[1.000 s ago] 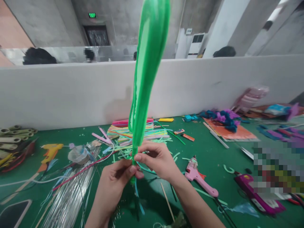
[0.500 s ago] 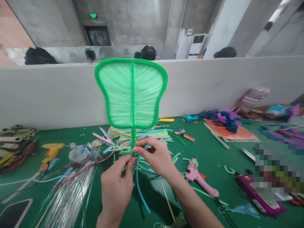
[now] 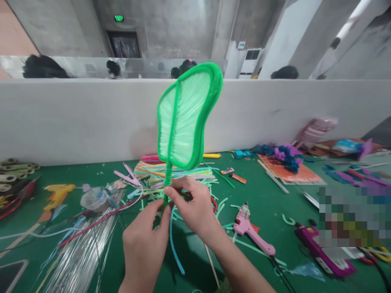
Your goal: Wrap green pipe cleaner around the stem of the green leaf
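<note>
A green hand fan (image 3: 191,118) stands upright above the table, turned partly edge-on. Its pale green face has a fuzzy bright green rim and a green rib down the middle. Both hands pinch its green wrapped handle. My left hand (image 3: 146,236) is closed on the lower end with thumb and fingertips. Just above, my right hand (image 3: 192,207) is closed on the handle from the right side. A blue pipe cleaner (image 3: 175,248) hangs below the hands; whether it is attached to the handle I cannot tell. The handle's bottom end is mostly hidden by fingers.
A pink glue gun (image 3: 253,232) lies right, a yellow glue gun (image 3: 58,195) left. Colourful pipe cleaners (image 3: 146,171) lie behind the hands. Silvery strands (image 3: 82,244) spread at left. A purple tool (image 3: 324,252) lies at right. A white partition (image 3: 76,122) bounds the table's back.
The fan has rotated about its handle, from facing me nearly flat to an angled, partly edge-on view, and leans slightly right. Both hands still pinch the handle. The camera view has shifted slightly.
</note>
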Tool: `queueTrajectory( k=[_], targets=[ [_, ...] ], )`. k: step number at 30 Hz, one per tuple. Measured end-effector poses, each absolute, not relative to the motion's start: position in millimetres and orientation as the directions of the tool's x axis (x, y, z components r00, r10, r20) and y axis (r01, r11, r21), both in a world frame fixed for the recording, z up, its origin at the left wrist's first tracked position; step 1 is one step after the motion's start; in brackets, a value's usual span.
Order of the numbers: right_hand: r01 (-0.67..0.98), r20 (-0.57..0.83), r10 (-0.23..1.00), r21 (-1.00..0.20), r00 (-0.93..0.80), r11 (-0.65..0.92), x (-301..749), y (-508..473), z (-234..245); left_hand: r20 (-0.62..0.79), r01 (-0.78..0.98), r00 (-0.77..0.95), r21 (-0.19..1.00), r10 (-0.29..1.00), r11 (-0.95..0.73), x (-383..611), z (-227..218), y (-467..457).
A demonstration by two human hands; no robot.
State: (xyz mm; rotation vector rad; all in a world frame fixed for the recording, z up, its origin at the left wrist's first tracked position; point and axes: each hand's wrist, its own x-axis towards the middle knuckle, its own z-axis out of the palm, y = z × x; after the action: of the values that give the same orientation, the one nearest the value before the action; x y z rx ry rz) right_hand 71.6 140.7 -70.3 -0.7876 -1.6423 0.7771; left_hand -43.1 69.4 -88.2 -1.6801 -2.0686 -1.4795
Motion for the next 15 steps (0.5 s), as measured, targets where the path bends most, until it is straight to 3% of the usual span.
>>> queueTrajectory(
  k=[2, 6, 9, 13, 15],
  targets=[
    [0.089, 0.541, 0.819, -0.821, -0.190, 0.564, 71, 141, -69, 0.583, 0.776, -0.397, 0.626, 0.708, -0.080, -44, -88, 68],
    [-0.029, 0.503, 0.823, -0.857, -0.264, 0.515, 75, 143, -65, 0.320, 0.558, -0.336, 0.825, 0.886, -0.086, -56, -81, 65],
    [-0.133, 0.462, 0.828, -0.886, -0.316, 0.444, 77, 143, -65, 0.194, 0.369, -0.261, 0.925, 0.946, -0.088, -61, -76, 63],
    [-0.247, 0.413, 0.823, -0.908, -0.390, 0.339, 79, 140, -66, 0.150, 0.152, -0.095, 0.979, 0.984, -0.135, -62, -75, 63],
    [-0.204, 0.439, 0.822, -0.898, -0.363, 0.389, 78, 139, -67, 0.161, 0.189, -0.039, 0.970, 0.986, -0.150, -60, -77, 64]
  ],
)
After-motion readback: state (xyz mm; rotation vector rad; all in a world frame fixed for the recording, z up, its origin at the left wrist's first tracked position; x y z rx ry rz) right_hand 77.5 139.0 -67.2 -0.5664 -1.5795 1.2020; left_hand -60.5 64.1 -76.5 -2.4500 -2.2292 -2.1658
